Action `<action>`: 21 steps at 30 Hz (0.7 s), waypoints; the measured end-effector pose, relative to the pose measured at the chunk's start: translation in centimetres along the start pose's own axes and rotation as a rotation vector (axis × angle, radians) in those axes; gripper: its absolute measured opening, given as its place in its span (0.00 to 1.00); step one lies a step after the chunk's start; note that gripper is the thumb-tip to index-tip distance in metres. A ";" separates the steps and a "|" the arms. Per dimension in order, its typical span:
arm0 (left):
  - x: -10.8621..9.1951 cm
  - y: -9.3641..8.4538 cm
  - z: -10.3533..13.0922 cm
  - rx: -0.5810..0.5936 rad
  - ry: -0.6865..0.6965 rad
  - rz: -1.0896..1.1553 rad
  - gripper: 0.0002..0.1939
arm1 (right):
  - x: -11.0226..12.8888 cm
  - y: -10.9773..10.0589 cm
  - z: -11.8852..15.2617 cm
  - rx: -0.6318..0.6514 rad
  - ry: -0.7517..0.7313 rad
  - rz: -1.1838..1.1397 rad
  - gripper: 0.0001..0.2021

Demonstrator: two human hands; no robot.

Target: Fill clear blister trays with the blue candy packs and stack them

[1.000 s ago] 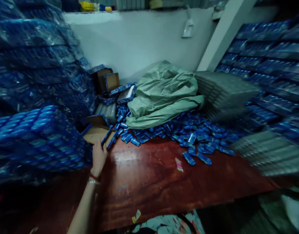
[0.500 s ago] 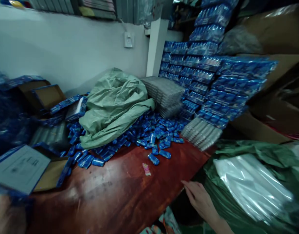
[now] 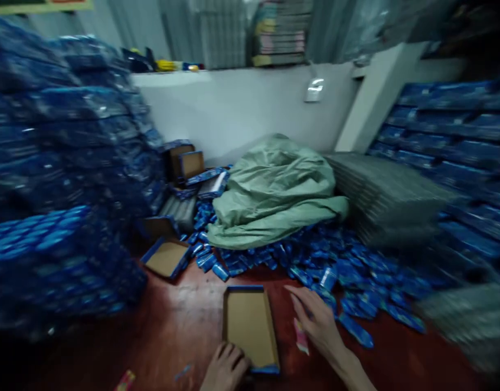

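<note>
Loosely curled left hand (image 3: 229,366), at tray (image 3: 250,323), right hand (image 3: 318,321) outstretched

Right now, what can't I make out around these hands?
All in the head view:
- Shallow brown cardboard tray with blue sides: near left corner, hidden by the left hand.
- Left forearm: cut off by the bottom edge.
- Crumpled pale-green sheet: whatever lies beneath, hidden by its folds.
- Small shiny blue packets: printing, too small and blurred.
</note>
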State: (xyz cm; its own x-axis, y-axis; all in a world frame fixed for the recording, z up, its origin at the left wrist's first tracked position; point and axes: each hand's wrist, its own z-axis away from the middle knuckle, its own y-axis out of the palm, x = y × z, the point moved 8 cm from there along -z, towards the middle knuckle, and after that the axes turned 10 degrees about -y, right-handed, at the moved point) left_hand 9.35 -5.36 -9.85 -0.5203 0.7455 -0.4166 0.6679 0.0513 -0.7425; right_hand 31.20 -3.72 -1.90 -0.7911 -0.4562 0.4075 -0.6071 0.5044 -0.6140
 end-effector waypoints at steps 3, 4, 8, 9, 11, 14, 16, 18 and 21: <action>2.8 -6.5 -1.5 -0.259 -0.195 0.000 0.19 | 3.0 6.1 -5.7 0.137 -0.007 -0.331 0.13; 4.6 -10.1 -1.6 -0.393 -0.306 -0.012 0.21 | 4.3 8.2 -7.3 0.193 -0.004 -0.438 0.14; 11.2 -25.8 2.1 -1.154 -0.721 -0.030 0.24 | 10.4 15.9 -14.8 0.351 -0.017 -0.778 0.18; 12.2 -28.5 2.8 -1.292 -0.752 -0.006 0.24 | 12.2 17.7 -17.1 0.369 -0.022 -0.850 0.20; 13.6 -32.4 2.9 -1.402 -0.786 0.051 0.29 | 16.6 21.5 -22.1 0.436 -0.050 -1.023 0.24; 15.2 -34.7 0.7 -1.328 -0.861 0.176 0.37 | 22.9 26.5 -29.7 0.506 0.010 -1.199 0.29; 15.9 -35.0 -1.0 -1.275 -0.925 0.250 0.40 | 26.6 29.1 -33.3 0.603 0.112 -1.264 0.32; 16.5 -35.1 -2.2 -1.262 -1.006 0.318 0.41 | 30.1 30.9 -35.1 0.788 0.160 -1.335 0.36; 17.5 -35.2 -2.7 -1.271 -1.141 0.379 0.43 | 33.1 31.5 -35.3 0.985 0.134 -1.364 0.32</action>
State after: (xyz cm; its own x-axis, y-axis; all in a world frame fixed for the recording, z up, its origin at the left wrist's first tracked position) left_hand -21.82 7.68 10.40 0.0413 0.0670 -0.9969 0.5049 0.8596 0.0787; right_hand -16.74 22.98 16.13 0.2020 -0.0548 0.9778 -0.5711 -0.8177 0.0722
